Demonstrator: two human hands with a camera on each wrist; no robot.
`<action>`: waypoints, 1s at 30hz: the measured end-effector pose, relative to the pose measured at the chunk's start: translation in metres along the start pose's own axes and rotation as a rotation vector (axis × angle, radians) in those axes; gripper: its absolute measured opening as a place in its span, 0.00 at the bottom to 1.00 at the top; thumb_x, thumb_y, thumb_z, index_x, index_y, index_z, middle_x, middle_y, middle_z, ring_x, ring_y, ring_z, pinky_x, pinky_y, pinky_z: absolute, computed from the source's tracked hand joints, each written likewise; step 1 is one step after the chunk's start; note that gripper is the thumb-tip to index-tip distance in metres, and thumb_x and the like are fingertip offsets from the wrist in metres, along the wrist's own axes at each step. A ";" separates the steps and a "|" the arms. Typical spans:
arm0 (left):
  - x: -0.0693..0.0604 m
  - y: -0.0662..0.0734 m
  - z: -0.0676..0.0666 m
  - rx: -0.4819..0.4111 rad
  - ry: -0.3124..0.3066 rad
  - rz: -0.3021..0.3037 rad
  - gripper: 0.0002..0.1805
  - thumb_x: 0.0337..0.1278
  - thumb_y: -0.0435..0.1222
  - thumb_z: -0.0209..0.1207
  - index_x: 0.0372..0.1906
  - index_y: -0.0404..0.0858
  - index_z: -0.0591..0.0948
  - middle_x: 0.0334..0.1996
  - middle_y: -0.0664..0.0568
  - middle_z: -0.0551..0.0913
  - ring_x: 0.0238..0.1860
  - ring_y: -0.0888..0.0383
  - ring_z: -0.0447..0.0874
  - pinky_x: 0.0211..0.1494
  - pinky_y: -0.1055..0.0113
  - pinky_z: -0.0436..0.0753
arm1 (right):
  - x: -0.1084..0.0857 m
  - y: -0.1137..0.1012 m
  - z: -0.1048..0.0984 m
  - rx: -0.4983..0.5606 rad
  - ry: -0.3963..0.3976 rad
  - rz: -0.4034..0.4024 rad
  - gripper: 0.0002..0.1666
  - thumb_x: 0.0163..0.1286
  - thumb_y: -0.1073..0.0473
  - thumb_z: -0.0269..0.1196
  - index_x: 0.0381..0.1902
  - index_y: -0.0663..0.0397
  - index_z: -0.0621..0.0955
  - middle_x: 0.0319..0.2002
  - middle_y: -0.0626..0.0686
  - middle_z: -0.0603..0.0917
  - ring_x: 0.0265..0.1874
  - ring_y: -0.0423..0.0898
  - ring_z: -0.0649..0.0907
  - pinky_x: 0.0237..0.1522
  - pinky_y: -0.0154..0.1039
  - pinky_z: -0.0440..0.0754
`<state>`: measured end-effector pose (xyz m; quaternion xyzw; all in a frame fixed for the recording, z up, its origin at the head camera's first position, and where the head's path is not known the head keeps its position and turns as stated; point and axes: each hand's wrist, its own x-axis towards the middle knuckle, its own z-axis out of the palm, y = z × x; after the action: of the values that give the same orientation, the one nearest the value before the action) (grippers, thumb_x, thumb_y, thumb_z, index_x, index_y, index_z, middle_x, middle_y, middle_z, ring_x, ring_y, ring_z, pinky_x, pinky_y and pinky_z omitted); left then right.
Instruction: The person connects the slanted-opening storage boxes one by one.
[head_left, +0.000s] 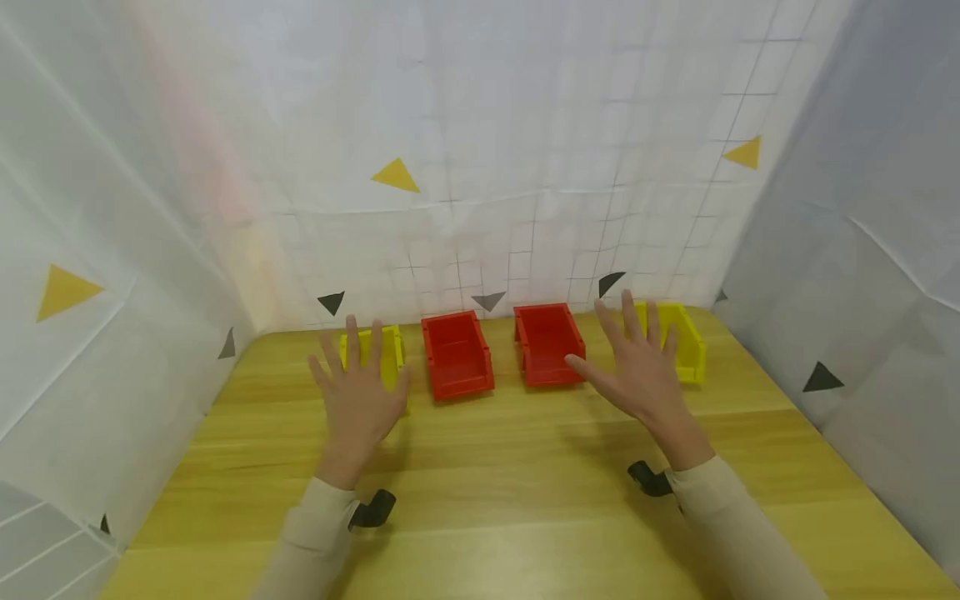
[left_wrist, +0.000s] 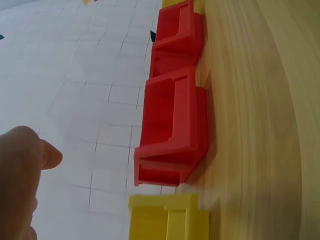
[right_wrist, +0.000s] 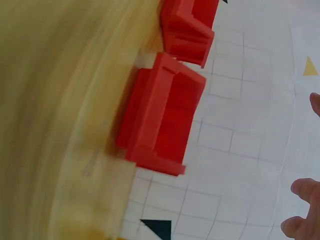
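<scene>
"Left yellow bin (head_left: 390,362) and right yellow bin (head_left: 688,345) sit on the bench (head_left: 480,483); anything held?"

"Nothing: left hand (head_left: 360,402) and right hand (head_left: 642,375) are spread; any approach should be gentle, nudging neither bin."

No lettering, labels, brands, numbers or signs could be read in any of three views.

I see the left red bin (head_left: 459,357) and right red bin (head_left: 547,340) upright, open-topped and apart near the head view's centre, flanked by the left yellow bin (head_left: 391,354) and right yellow bin (head_left: 686,346), each partly hidden.
</scene>
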<state>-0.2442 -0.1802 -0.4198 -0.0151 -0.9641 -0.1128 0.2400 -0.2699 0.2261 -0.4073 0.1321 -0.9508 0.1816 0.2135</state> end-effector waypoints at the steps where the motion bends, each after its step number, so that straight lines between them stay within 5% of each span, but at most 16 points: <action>1: 0.000 -0.003 -0.001 0.000 0.013 0.000 0.46 0.72 0.63 0.45 0.86 0.46 0.52 0.84 0.42 0.37 0.78 0.30 0.19 0.73 0.32 0.25 | 0.004 -0.004 0.000 0.011 0.004 -0.012 0.58 0.68 0.22 0.56 0.86 0.36 0.51 0.84 0.53 0.37 0.79 0.67 0.36 0.67 0.78 0.29; 5: -0.001 -0.012 -0.006 -0.038 0.040 0.007 0.45 0.72 0.59 0.49 0.85 0.44 0.54 0.83 0.39 0.42 0.78 0.28 0.24 0.74 0.31 0.31 | 0.015 -0.019 0.002 0.070 0.048 -0.059 0.54 0.69 0.27 0.60 0.84 0.45 0.60 0.83 0.59 0.49 0.78 0.70 0.47 0.69 0.78 0.37; 10: 0.002 -0.018 -0.013 -0.072 0.076 0.024 0.43 0.70 0.55 0.53 0.83 0.40 0.58 0.81 0.35 0.53 0.77 0.24 0.43 0.75 0.30 0.42 | 0.031 -0.038 0.005 0.120 0.076 -0.105 0.49 0.70 0.32 0.62 0.80 0.50 0.68 0.80 0.62 0.60 0.75 0.71 0.57 0.70 0.74 0.48; 22: 0.013 -0.036 -0.016 -0.140 0.090 -0.001 0.40 0.72 0.49 0.57 0.81 0.34 0.62 0.72 0.31 0.69 0.66 0.29 0.70 0.68 0.37 0.69 | 0.066 -0.072 0.025 0.232 -0.107 -0.123 0.48 0.72 0.31 0.60 0.82 0.44 0.64 0.79 0.57 0.64 0.74 0.65 0.64 0.70 0.71 0.56; 30: 0.024 -0.056 -0.007 -0.199 0.064 -0.083 0.39 0.73 0.50 0.55 0.80 0.35 0.63 0.68 0.31 0.72 0.64 0.29 0.72 0.61 0.34 0.73 | 0.086 -0.090 0.046 0.437 -0.230 -0.083 0.46 0.73 0.36 0.63 0.82 0.43 0.65 0.78 0.54 0.65 0.76 0.57 0.65 0.71 0.63 0.63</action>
<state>-0.2664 -0.2372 -0.4144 0.0044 -0.9397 -0.2183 0.2633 -0.3324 0.1113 -0.3809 0.2337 -0.9008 0.3576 0.0775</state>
